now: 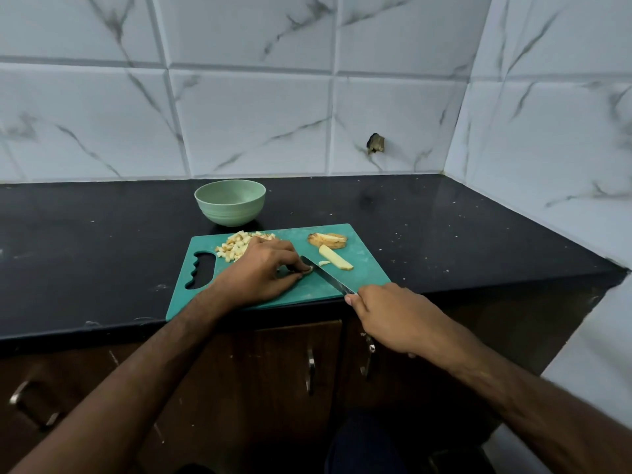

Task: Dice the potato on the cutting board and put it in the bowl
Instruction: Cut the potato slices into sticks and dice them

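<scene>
From the head view, the left hand (265, 270) covers part of the teal cutting board (307, 289) and pinches a small potato piece (309, 268) whose shape is mostly hidden under the fingertips. The right hand (390, 316) is clenched round the handle of one knife (326, 275), handle hidden, blade lying against that piece. One heap of diced potato (236, 248) sits at the board's far left, partly behind the left hand; one potato strip (335, 257), a tiny chip beside it, and stacked slices (328, 240) lie further right. One green bowl (229, 201) stands on the black tabletop (444, 227) just beyond the board.
</scene>
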Demonstrator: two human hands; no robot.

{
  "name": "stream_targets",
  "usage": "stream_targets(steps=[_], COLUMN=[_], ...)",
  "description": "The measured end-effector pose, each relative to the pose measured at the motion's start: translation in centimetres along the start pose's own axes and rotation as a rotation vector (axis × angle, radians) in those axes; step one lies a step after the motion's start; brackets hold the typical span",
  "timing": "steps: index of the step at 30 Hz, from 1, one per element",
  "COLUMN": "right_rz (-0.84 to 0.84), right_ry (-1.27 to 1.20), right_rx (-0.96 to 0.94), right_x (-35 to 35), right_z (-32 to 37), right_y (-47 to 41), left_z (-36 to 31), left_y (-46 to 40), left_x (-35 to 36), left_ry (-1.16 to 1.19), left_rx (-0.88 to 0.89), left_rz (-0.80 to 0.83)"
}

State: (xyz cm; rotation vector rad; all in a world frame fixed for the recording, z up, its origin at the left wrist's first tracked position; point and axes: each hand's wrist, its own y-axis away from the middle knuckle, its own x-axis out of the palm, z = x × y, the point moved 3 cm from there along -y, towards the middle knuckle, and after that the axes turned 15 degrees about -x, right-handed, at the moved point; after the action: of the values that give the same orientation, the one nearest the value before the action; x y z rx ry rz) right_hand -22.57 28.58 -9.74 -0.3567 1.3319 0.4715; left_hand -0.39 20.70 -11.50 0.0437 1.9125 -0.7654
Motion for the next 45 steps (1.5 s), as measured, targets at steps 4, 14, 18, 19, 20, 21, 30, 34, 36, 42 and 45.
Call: stream_targets(steps=[4,14,18,19,20,21,30,34,36,42,45], right_rz=[-0.002,-0.027,-0.022,-0.024,-0.030,-0.040,-0.049,-0.028,0.026,0.136,0.199], right_ry=[-0.019,0.022,0.047,0.054,0.059,0.058,-0.012,-0.003,-0.065,-0.127,-0.164], right_rx=[0.017,-0.020,-0.022,-0.021,-0.022,-0.020,-0.037,-0.010,0.022,0.038,0.057], right_x=[-0.9,0.2,0.6,0.5,0.4,0.2,-0.3,0.5,0.3,-1.3,-2.4], right_z=[0.2,0.6,0.7,0.6,0.6,0.4,0.5,0.8,0.9,0.7,-0.1], right_y=[-0.2,0.0,-0.2,-0.3,-0.4,-0.5,0.6,0.9,0.8,1.4,2.4], left_z=[0.4,0.5,0.5,0.5,0.4,0.4,0.5,0.4,0.4,0.5,0.4], left_y=[0.2,0.1,0.2,0.2,0.3,0.3,0.3,0.3,0.3,0.4,0.4], left_x=[-0.1,0.1,0.0,0.0,-0.1,-0.1,-0.3,-0.3,-0.4,-0.6,-0.7], left_ry=[0.022,-0.005,-0.013,-0.015,-0.019,-0.026,-0.052,-0.064,-0.069,-0.129,-0.155], left_rx=[-0.022,-0.028,-0.034,-0.039,-0.042,-0.045,-0.079,-0.075,-0.079,-0.135,-0.141], left_rz=[0.010,0.006,-0.010,-0.015,-0.023,-0.032,-0.040,-0.042,-0.042,-0.098,-0.116])
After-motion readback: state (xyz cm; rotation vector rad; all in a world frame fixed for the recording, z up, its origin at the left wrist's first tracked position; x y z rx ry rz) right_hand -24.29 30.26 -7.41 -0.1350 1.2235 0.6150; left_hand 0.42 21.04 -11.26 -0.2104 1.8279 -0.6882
